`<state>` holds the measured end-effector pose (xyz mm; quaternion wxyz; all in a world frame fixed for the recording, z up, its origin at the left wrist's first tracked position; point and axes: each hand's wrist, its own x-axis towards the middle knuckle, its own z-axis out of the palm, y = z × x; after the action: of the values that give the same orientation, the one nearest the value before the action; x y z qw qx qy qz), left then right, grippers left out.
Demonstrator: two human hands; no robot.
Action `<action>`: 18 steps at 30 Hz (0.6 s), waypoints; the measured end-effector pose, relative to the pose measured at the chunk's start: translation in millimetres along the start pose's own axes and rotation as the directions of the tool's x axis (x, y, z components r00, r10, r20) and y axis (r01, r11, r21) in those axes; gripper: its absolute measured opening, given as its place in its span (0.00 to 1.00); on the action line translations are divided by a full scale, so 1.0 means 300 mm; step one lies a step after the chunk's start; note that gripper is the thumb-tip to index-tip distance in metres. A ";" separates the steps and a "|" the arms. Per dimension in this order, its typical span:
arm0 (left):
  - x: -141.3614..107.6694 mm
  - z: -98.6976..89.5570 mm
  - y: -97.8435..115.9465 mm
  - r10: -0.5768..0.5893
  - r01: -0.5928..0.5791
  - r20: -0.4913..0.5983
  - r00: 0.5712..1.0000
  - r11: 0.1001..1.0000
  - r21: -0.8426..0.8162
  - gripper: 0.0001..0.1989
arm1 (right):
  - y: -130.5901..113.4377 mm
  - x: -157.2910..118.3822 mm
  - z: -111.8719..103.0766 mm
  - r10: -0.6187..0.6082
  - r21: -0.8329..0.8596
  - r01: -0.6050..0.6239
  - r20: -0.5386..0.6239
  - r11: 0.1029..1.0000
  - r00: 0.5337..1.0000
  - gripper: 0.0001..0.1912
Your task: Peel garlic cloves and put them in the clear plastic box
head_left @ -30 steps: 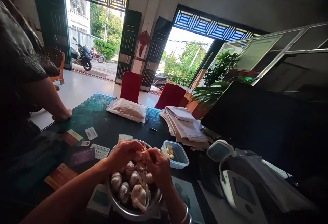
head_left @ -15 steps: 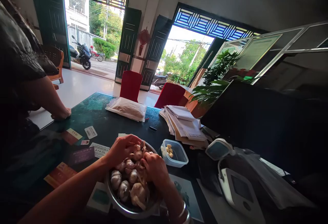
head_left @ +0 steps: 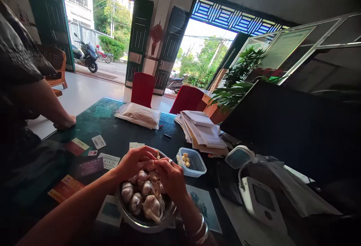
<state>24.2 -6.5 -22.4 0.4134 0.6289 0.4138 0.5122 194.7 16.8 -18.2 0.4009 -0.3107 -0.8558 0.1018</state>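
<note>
A metal bowl (head_left: 134, 224) of garlic bulbs (head_left: 151, 205) stands on the dark table in front of me. Over its far side my left hand (head_left: 139, 159) is closed, with its fingertips on a garlic bulb (head_left: 151, 165) that is partly covered. From the right, my right hand (head_left: 171, 176) meets it there, thumb and fingers pinched at the same garlic. A thin stalk sticks up between the two hands. Just right of the bowl, a clear plastic container (head_left: 199, 165) has several peeled cloves (head_left: 185, 159) at its left end.
Cards (head_left: 90, 166) lie on the left of the table (head_left: 108, 131). Behind the bowl are a wrapped package (head_left: 138, 115) and a stack of papers (head_left: 201, 129). A white device (head_left: 262, 204) and dark monitor (head_left: 293, 129) stand right. Another person's hand (head_left: 65, 122) rests on the left edge.
My right hand has risen slightly out of the bulbs, and its fingertips have come up to my left hand's. The view has tilted down slightly at the far side and shifted a little.
</note>
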 end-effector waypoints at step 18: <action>-0.006 -0.001 0.015 -0.055 0.054 -0.023 0.998 0.998 -0.028 0.12 | -0.006 0.002 -0.001 0.034 0.012 -0.035 0.069 0.999 0.997 0.07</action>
<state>24.2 -9.6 -18.7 0.4310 0.6053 0.4287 0.5138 193.8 15.8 -17.0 0.3712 -0.3193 -0.8629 0.1250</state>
